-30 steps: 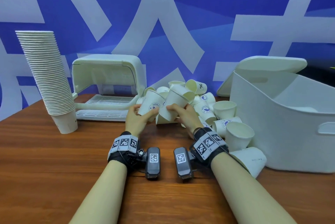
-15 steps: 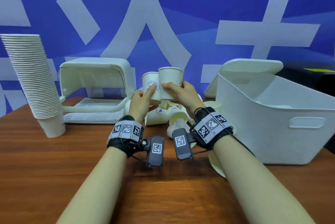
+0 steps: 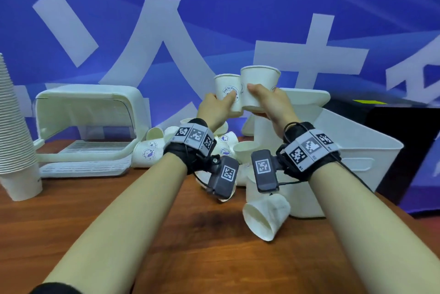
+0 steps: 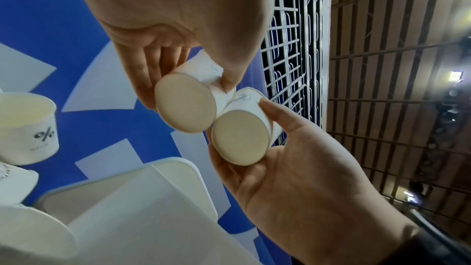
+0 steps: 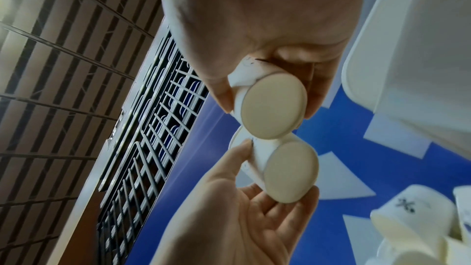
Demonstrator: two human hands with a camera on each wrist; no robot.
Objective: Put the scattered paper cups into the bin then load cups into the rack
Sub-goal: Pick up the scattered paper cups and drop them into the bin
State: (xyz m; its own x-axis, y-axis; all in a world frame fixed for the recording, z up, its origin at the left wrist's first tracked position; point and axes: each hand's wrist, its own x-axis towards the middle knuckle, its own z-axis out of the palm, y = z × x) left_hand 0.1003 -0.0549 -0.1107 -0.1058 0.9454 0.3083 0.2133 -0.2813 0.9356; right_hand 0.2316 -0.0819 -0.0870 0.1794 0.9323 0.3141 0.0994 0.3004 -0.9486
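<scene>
L hand (image 3: 217,109) grips a printed paper cup (image 3: 227,91) upright, thumb on the near side, fingers round the far side. R hand (image 3: 270,103) grips a plain-looking paper cup (image 3: 259,86) the same way. Both cups are raised above the desk (image 3: 119,234), sides touching; the wrist views show their flat bases side by side.

Below the hands, a pile of loose cups (image 3: 152,150) lies near the desk's back edge, between the rack and the bin, most tipped over. One crumpled cup (image 3: 265,216) lies on its side nearer the front, just beside the bin.

White bin (image 3: 352,150) sits at the desk's right edge, lid (image 3: 304,97) up behind it. White cup rack (image 3: 90,131) w/ clear hood sits at the back left, slatted tray bare. Tall nested cup stack (image 3: 14,127) stands at the left edge.
</scene>
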